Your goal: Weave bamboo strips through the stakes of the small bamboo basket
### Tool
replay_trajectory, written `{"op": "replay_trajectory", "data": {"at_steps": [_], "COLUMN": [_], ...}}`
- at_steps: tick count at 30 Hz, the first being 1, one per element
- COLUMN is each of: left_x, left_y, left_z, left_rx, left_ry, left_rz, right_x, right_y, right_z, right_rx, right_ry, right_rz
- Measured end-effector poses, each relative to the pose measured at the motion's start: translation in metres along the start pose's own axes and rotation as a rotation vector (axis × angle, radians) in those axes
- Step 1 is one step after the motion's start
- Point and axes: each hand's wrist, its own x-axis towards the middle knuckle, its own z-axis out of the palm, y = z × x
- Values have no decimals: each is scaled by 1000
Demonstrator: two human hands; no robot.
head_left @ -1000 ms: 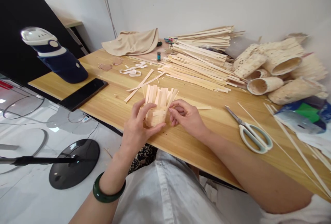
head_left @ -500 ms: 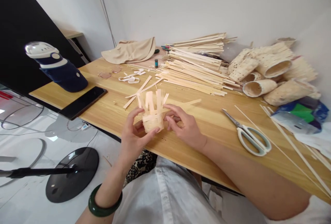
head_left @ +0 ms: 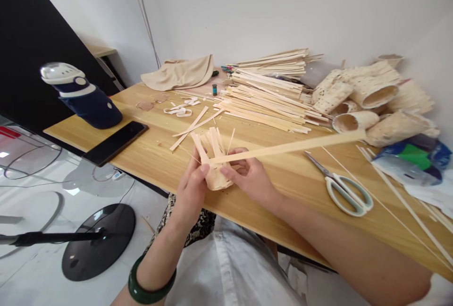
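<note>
A small, partly woven basket (head_left: 216, 178) of pale wooden strips sits between my hands at the table's front edge, its loose upright strips fanning upward. My left hand (head_left: 194, 181) grips its left side, the thumb pressed on the front near the rim. On the right side my right hand (head_left: 249, 174) closes around it, thumb on the front and fingers behind. One long flat strip (head_left: 300, 146) runs from the basket's front rim out past my right hand, its free end in the air above the scissors (head_left: 345, 188). The fingers behind the basket are partly hidden.
Several bundles of strips (head_left: 262, 105) lie at the back, with finished woven tubes (head_left: 356, 121) heaped to their right. A phone (head_left: 115, 143) and a blue bottle (head_left: 85, 96) are on the left. Loose strips (head_left: 193, 127), a thread spool (head_left: 214, 90) and beige cloth (head_left: 179, 72) lie behind the basket.
The basket has turned, and the long strip now stretches far to the right. My right hand has moved in onto the basket; my left thumb has shifted up toward the rim.
</note>
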Motion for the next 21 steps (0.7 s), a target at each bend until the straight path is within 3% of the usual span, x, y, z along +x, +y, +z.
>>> {"op": "replay_trajectory", "data": {"at_steps": [5, 14, 21], "left_x": [5, 0, -5], "left_y": [-2, 1, -7], "left_z": [10, 17, 17], "left_rx": [-44, -183, -159], "left_ry": [131, 80, 75], "left_rz": [-7, -214, -194], "right_x": [-5, -3, -6], "right_y": [-5, -10, -13], "right_z": [-1, -6, -6], "right_rx": [-166, -241, -269], "right_ry": [78, 205, 78], "right_rz": [-96, -491, -370]}}
